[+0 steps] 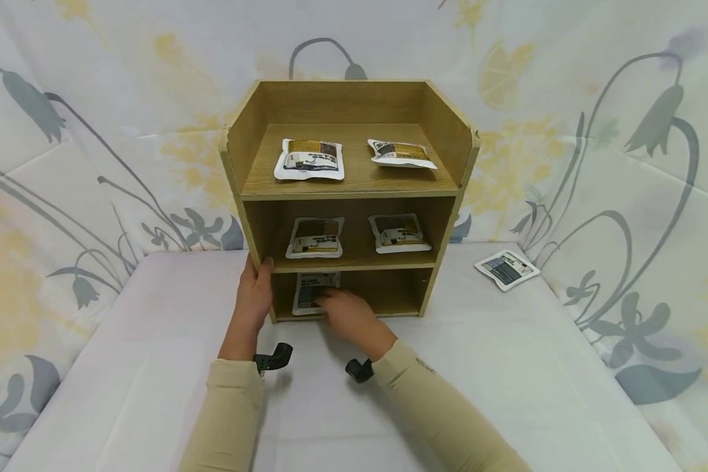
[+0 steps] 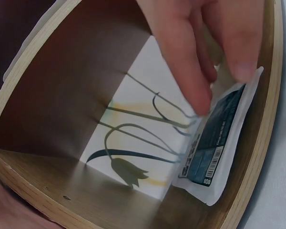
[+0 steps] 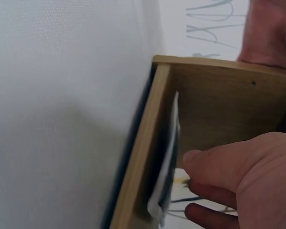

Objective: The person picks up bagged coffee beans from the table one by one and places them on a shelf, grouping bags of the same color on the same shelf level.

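A three-level wooden shelf unit [image 1: 354, 191] stands on a white table [image 1: 507, 373]. My left hand [image 1: 258, 278] grips the unit's left side wall, thumb on the front edge. My right hand [image 1: 333, 305] reaches into the bottom compartment and pinches a white packet with a dark label [image 1: 309, 286] lying at its left side. In the left wrist view the right hand's fingers [image 2: 181, 62] hold that packet [image 2: 214, 143] against the compartment floor. The right wrist view shows the packet's edge [image 3: 168, 181] beside my right hand [image 3: 248, 181].
Two similar packets [image 1: 309, 159] [image 1: 401, 153] lie on the top shelf and two more [image 1: 315, 237] [image 1: 399, 233] on the middle shelf. Another packet [image 1: 506, 269] lies on the table right of the unit. A flower-printed cloth [image 1: 625, 164] hangs behind.
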Action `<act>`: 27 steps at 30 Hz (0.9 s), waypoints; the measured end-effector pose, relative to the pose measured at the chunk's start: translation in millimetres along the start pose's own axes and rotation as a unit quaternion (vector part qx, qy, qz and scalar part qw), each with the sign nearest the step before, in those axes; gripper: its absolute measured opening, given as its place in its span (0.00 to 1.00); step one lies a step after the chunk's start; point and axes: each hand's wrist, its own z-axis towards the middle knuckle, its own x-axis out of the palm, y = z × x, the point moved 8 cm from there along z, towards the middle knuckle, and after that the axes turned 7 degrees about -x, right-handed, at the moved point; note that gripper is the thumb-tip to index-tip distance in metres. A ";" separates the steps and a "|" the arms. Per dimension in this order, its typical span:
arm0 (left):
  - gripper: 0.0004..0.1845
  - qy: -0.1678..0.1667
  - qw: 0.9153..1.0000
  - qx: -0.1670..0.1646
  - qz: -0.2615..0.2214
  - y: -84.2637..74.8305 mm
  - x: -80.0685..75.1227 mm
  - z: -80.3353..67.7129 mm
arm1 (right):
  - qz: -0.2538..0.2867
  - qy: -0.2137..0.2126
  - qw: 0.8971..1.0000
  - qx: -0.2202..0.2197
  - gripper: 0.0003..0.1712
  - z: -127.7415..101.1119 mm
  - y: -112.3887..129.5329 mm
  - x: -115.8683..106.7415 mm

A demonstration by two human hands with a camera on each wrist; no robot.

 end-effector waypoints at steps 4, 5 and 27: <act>0.32 0.001 1.000 -0.002 -0.001 1.1 -0.2 0.1 | 0.013 -0.004 1.000 -0.003 0.18 -8.8 -3.8 -5.0; 0.32 0.001 1.000 -0.002 0.000 0.9 -0.3 -0.2 | 0.014 -0.005 1.000 -0.005 0.18 -10.9 -4.3 -6.3; 0.32 -0.001 1.000 0.001 -0.011 0.0 0.3 -0.5 | 0.084 -0.039 0.996 0.017 0.20 -54.0 -24.1 -32.5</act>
